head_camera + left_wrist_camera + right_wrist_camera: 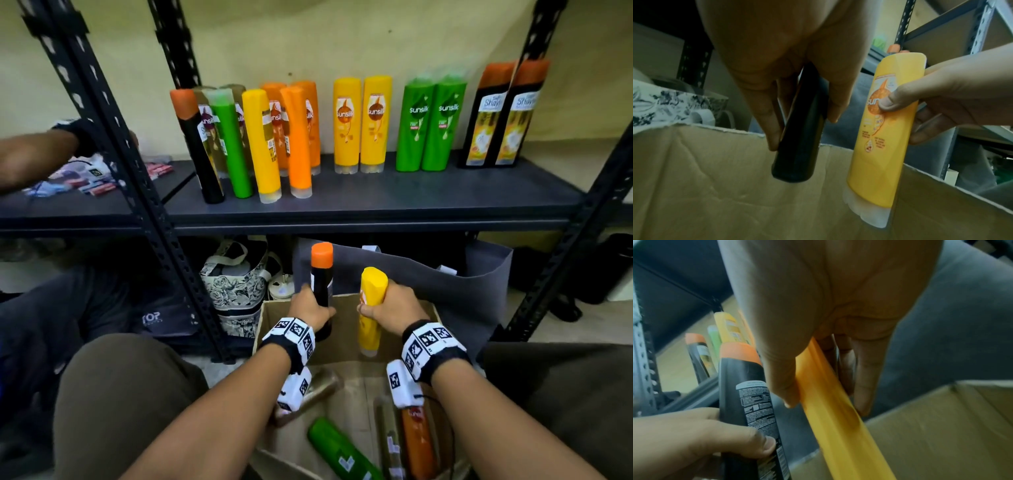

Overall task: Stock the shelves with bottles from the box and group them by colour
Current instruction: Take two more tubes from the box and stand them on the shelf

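The tall black plastic bottle with an orange cap (321, 284) is upright in the left hand (308, 306), whose fingers wrap its lower body. Just beside it, the right hand (394, 306) grips a yellow plastic bottle with a clear cap (371, 308), cap down. Both are held above the open brown cardboard box (346, 329), where a green bottle (339, 448) and an orange bottle (419, 442) lie. On the dark metal shelf (376, 202) behind stand 2 yellow (362, 123), 2 green (431, 125) and 2 black bottles (501, 116), plus a mixed cluster (246, 137) at left.
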